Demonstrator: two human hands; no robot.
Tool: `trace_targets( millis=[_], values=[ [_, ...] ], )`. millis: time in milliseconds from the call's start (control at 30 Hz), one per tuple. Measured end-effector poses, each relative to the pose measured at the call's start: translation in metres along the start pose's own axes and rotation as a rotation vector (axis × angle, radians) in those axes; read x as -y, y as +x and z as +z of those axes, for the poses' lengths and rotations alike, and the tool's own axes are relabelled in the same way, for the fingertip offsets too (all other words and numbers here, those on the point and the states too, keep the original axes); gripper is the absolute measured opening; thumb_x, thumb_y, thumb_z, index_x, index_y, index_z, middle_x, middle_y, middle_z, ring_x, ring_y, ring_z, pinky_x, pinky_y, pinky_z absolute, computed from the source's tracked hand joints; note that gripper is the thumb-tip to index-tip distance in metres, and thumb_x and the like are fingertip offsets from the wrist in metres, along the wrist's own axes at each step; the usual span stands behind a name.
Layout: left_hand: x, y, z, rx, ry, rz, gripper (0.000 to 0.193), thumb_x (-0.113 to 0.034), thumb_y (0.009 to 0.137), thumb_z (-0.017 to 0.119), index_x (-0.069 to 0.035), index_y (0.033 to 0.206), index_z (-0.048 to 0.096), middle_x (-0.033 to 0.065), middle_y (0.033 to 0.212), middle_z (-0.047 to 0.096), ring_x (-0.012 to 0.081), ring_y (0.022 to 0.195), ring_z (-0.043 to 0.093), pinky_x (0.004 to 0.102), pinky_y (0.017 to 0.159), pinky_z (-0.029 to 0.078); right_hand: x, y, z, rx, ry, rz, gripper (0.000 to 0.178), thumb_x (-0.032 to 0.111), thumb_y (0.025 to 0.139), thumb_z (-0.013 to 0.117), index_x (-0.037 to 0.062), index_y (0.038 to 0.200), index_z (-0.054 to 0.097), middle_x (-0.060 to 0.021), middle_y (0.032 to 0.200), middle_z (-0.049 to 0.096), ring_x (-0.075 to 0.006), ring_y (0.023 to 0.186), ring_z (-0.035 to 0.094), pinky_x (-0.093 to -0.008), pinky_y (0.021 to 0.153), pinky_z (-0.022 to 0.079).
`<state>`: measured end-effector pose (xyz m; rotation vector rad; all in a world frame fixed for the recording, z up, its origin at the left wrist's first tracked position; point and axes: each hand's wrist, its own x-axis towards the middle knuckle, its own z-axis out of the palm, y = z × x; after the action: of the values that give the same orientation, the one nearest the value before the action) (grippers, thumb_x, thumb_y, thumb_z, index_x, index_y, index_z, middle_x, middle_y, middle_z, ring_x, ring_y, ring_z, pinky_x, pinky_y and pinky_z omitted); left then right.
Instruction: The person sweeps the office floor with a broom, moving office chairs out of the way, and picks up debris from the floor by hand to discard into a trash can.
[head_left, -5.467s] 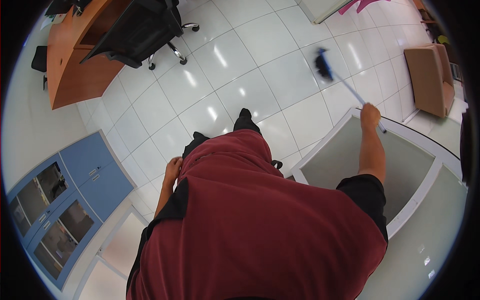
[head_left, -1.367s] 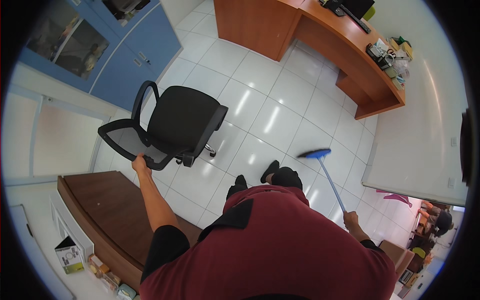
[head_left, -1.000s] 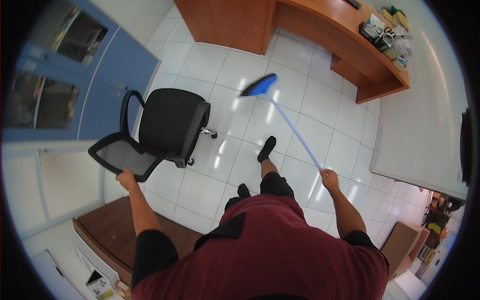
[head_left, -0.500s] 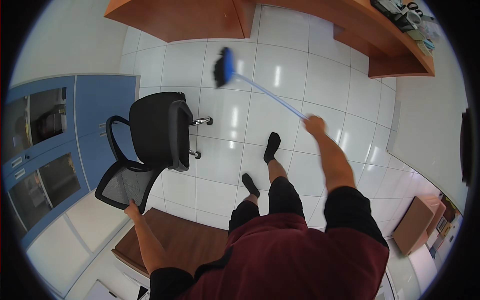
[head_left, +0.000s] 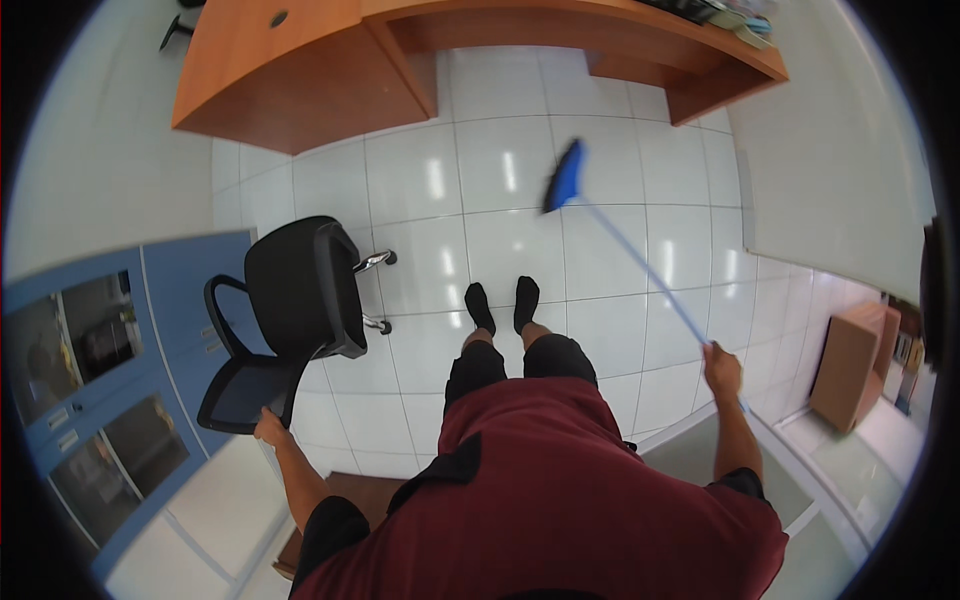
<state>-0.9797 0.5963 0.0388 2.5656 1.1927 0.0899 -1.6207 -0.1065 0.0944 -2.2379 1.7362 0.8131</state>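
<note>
Our right hand (head_left: 723, 370) grips a broom (head_left: 571, 176), our left hand (head_left: 270, 427) clasps a chair back (head_left: 252, 388); with the broom over the tiles (head_left: 510, 245), sweeping looks unfinished.

A blue cabinet (head_left: 178, 300) and brown desk (head_left: 290, 85) border white tiles (head_left: 510, 240)

The desk (head_left: 290, 85) spans the top of the frame. At left, the chair (head_left: 290, 285) stands before the cabinet (head_left: 170, 285), left hand (head_left: 272, 428) at its backrest. Right of centre, the broom (head_left: 568, 180) slants down to the right hand (head_left: 722, 370); the armchair (head_left: 838, 370) sits far right.
</note>
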Motion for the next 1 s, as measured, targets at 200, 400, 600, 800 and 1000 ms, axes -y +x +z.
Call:
trace_targets(
  millis=[200, 400, 600, 800, 1000],
  values=[
    [-0.056, -0.001, 0.014, 0.047, 0.132, 0.100, 0.095, -0.045, 0.080, 0.066, 0.030, 0.118, 0.022, 0.0396, 0.116, 0.050, 0.0463, 0.105, 0.058, 0.0428, 0.092, 0.049, 0.167, -0.013, 0.072, 0.102, 0.059, -0.166, 0.038, 0.041, 0.096, 0.045, 0.0109, 0.091, 0.067, -0.0159, 0.080, 0.068, -0.0359, 0.079, 0.067, -0.0478, 0.070, 0.052],
    [-0.091, -0.006, 0.026, -0.113, 0.225, 0.133, 0.081, -0.051, 0.080, 0.064, 0.014, 0.124, 0.044, 0.0338, 0.125, 0.048, 0.0432, 0.111, 0.056, 0.0467, 0.097, 0.045, 0.078, 0.000, 0.064, 0.198, -0.052, 0.056, 0.034, 0.043, 0.089, 0.059, 0.0134, 0.100, 0.070, -0.0082, 0.100, 0.069, -0.0245, 0.099, 0.065, -0.0385, 0.082, 0.052],
    [-0.118, -0.010, 0.036, 0.041, 0.234, 0.454, 0.057, -0.060, 0.072, 0.063, -0.005, 0.088, 0.072, 0.0222, 0.103, 0.066, 0.0384, 0.094, 0.065, 0.0513, 0.082, 0.052, -0.006, -0.007, 0.084, -0.095, -0.100, 0.310, 0.019, 0.025, 0.085, 0.059, 0.0119, 0.084, 0.073, -0.0062, 0.081, 0.071, -0.0240, 0.078, 0.069, -0.0383, 0.069, 0.055],
    [-0.169, -0.087, 0.038, -0.419, 0.000, 1.217, 0.073, -0.070, 0.086, 0.032, -0.008, 0.104, 0.064, 0.0356, 0.134, 0.035, 0.0599, 0.117, 0.035, 0.0739, 0.081, 0.033, 0.016, -0.101, 0.066, -0.100, 0.159, 0.391, 0.037, 0.038, 0.093, 0.051, 0.0060, 0.092, 0.070, -0.0144, 0.089, 0.070, -0.0317, 0.085, 0.068, -0.0421, 0.074, 0.053],
    [-0.218, -0.250, 0.104, 0.063, 0.064, 1.423, 0.042, -0.027, 0.080, 0.070, -0.003, 0.113, 0.061, 0.0260, 0.133, 0.042, 0.0375, 0.117, 0.049, 0.0472, 0.091, 0.047, 0.098, -0.136, 0.079, 0.014, 0.229, 0.268, 0.039, 0.042, 0.093, 0.050, 0.0071, 0.094, 0.069, -0.0148, 0.088, 0.069, -0.0334, 0.084, 0.067, -0.0450, 0.072, 0.053]
  ],
)
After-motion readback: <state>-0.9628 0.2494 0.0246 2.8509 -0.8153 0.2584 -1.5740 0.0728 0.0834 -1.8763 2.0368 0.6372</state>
